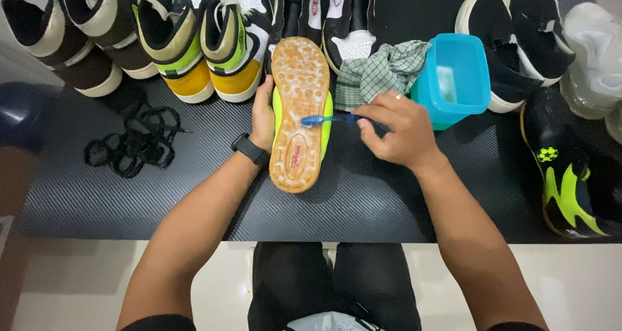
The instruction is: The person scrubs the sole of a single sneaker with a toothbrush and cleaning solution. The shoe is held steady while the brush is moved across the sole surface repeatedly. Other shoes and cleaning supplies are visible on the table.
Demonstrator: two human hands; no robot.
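Observation:
A neon-green shoe [299, 114] lies sole-up on the black table [363, 201], its tan sole covered in soapy foam. My left hand [262, 114] grips the shoe's left side; a black watch sits on that wrist. My right hand [396, 131] holds a blue toothbrush [327, 119], whose head rests on the middle of the sole.
A turquoise plastic tub [461, 78] and a checked cloth [379, 72] sit right of the shoe. Several pairs of shoes line the back edge. Black laces [136, 140] lie at the left. A black and neon shoe [570, 175] lies at the right.

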